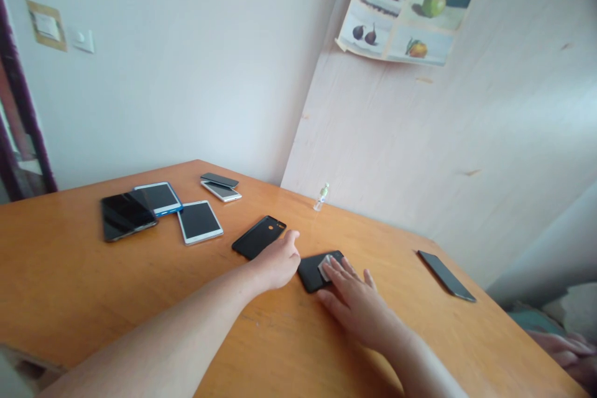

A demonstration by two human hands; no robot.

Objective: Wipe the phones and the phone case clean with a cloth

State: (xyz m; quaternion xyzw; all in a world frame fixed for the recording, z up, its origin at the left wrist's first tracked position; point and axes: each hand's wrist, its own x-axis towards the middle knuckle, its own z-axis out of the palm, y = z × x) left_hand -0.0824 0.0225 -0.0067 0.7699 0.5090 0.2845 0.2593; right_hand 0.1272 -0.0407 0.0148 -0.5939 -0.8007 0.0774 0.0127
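A black phone (310,275) lies on the wooden table, with a small folded white wipe (325,268) on its surface. My right hand (357,305) presses the wipe down with its fingertips, the fingers fairly flat and the thumb beside the phone's near edge. Right at the phone's left edge is my left hand (278,261), its fingers curled in; whether it touches the phone I cannot tell. Just behind my left hand lies an empty black phone case (257,237), partly covered by it. Behind the phone stands a small clear bottle (321,197).
On the left of the table (242,348) lie a black tablet (127,216), a blue-edged tablet (161,198) and a white tablet (200,222). Farther back, a dark phone (219,180) overlaps a white phone (222,191). Another dark phone (446,275) lies at right.
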